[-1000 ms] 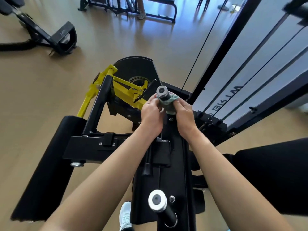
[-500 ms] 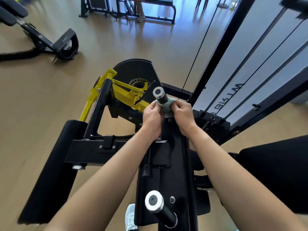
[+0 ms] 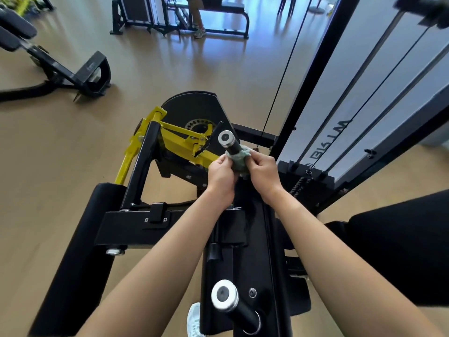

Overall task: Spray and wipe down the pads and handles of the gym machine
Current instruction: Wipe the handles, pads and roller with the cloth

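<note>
A black machine handle (image 3: 230,143) with a silver end cap points up toward me. A grey-green cloth (image 3: 240,158) is wrapped round its lower part. My left hand (image 3: 222,175) pinches the cloth's left side, and my right hand (image 3: 262,171) grips its right side. A second capped handle (image 3: 227,299) sticks out nearer to me, at the bottom. A long black pad (image 3: 73,259) lies at the lower left, and another black pad (image 3: 398,249) at the right.
The machine's yellow lever (image 3: 170,139) and black cam disc (image 3: 194,110) sit just beyond my hands. The weight stack frame with cables (image 3: 340,98) rises on the right. A bench base (image 3: 90,74) stands on the wooden floor at the left. A person's legs (image 3: 198,20) show at a far bench.
Both hands with the cloth slid lower along the handle, baring more of its black grip below the silver cap. My view tilted slightly.
</note>
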The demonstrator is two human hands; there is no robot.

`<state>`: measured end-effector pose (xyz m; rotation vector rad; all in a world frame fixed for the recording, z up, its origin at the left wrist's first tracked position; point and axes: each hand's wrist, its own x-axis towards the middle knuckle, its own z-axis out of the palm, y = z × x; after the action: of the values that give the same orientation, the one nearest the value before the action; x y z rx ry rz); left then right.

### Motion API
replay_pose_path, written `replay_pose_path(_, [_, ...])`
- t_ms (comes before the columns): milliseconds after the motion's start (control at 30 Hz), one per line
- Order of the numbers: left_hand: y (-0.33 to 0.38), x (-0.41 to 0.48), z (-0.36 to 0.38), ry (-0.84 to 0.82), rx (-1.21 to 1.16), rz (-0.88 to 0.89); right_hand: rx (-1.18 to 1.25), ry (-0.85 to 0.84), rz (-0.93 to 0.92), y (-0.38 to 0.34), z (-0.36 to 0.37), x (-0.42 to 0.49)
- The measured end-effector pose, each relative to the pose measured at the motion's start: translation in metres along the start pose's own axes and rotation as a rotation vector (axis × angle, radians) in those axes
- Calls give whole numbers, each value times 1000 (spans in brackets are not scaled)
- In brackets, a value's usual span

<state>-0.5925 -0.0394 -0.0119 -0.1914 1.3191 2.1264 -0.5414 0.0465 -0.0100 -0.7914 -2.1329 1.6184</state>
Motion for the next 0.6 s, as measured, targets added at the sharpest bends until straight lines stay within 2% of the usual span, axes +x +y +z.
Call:
replay_pose_path(100, [16,-8,2,25,-53,37,32,4,-53,-17,4,-8])
replay_pose_path(200, [31,-16,-3,-1,-150,173,167,-30,-199,-37,10,-15])
replay_pose_path(300, [33,-17,-11,-44,-182,258,185,-47,-242,-39,13,-15])
replay_pose_path(500, [12,-4,-9,-63,45,51,-51,15,-67,-4,1,-7])
replay_pose_path(600, [21,-1,-8,-65,65,27,-109,10,-64,-8,0,-6])
